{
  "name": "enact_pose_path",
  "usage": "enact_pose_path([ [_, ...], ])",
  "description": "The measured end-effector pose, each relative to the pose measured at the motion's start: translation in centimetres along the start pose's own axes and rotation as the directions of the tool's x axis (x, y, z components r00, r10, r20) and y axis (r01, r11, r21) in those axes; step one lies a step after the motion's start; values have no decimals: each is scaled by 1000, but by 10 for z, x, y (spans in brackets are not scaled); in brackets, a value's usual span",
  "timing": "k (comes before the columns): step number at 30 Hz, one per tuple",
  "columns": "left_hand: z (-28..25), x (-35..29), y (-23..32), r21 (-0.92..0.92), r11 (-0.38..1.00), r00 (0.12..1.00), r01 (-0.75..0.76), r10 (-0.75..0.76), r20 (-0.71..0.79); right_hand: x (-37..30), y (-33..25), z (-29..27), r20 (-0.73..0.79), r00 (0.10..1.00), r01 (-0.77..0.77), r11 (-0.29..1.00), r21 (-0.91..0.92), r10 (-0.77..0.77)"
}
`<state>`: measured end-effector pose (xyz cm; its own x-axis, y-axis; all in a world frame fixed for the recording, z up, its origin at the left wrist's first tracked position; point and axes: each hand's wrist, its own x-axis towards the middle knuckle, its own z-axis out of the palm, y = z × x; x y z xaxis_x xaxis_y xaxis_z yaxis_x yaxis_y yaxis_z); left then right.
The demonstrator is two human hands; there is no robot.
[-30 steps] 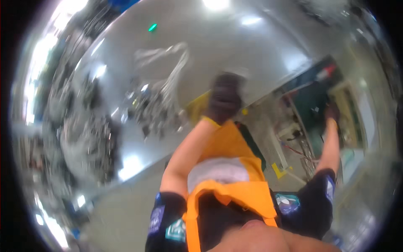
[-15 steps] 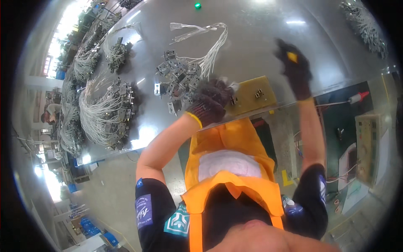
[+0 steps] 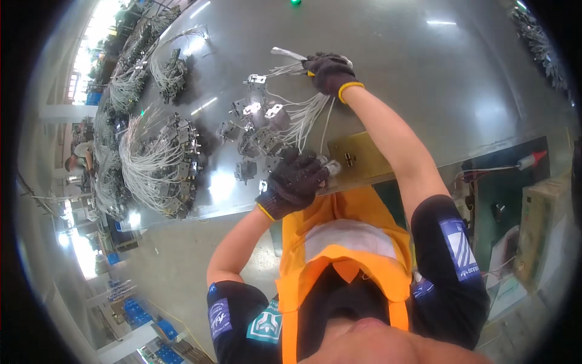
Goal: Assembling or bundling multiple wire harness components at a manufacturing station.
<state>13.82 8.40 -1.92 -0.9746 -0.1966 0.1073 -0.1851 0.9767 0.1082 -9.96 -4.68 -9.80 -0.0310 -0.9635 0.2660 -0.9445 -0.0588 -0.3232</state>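
Left hand [image 3: 295, 180], gloved, fist closed on a small metal part [image 3: 329, 167] at the near tabletop [image 3: 424, 79] edge. Right hand [image 3: 329, 71], at 12 o'clock from it and well apart, grips a white wire bundle [image 3: 290, 68]. More wires [image 3: 306, 118] run between them. Brass plate [image 3: 357, 156] lies just at 3 o'clock of the left hand.

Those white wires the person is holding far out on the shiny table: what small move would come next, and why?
Probably drawing the right hand back toward the body. It grips a bundle of white wires at full stretch, while the left hand presses on a small metal part by the brass plate. The wires run between the two hands, so pulling should straighten them.
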Motion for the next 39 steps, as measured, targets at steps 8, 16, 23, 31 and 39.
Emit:
enact_pose_path([
  [8,-33,11,31,-45,971,972,235,-235,-6,-139,2,-145,174,867,-303,218,928,466],
  [16,88,5,45,-447,865,828,228,-414,-379,-265,-56,-127,484,767,-605,224,764,421],
  [23,78,16,40,-935,350,759,58,-624,-187,-272,-59,-119,464,775,-605,291,741,428],
  [31,84,23,52,-764,602,757,231,-605,-248,-259,-65,-119,360,860,-507,535,676,360],
  [39,69,42,61,-867,373,716,331,-697,-26,-257,-70,-140,28,980,-192,893,407,198],
])
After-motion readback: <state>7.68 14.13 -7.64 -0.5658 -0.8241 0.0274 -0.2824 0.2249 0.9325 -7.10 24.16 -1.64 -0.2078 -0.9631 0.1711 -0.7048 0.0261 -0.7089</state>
